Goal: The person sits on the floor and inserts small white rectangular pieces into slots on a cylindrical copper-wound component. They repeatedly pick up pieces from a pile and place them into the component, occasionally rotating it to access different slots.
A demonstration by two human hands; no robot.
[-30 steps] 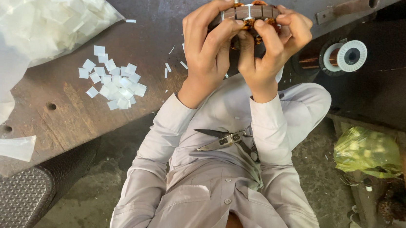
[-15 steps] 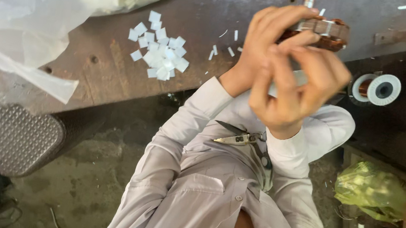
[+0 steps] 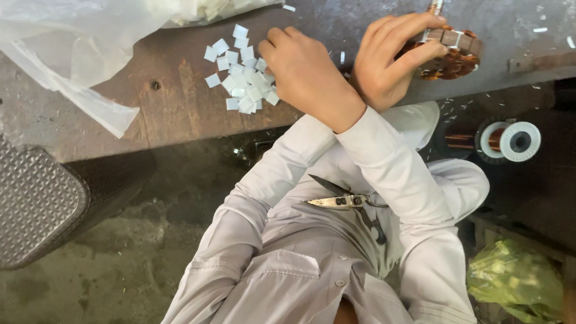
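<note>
One clear plastic bag (image 3: pixel 99 20) of white offcuts lies far left on the workbench (image 3: pixel 168 103), with an embossed metal plate (image 3: pixel 14 194) below it, nearer.

A loose heap of white insulating-paper squares (image 3: pixel 240 74) lies on the bench. They look light, thin and easily scattered, so they are best pinched singly by an edge.

The right hand (image 3: pixel 306 73), crossed over to the left, rests on the heap with its fingers close together and curled. Whether they grip a square cannot be told.

The left hand (image 3: pixel 387 59) has its fingers clamped around a motor armature (image 3: pixel 453 55), held over the far bench edge. This is a rigid, likely weighty steel core. Its copper windings are delicate, so it is better held by the core or shaft.

Scissors (image 3: pixel 343 201) lie on the lap.

A copper-wire spool (image 3: pixel 509 140) is at right, and a green bag (image 3: pixel 517 279) is near right.
</note>
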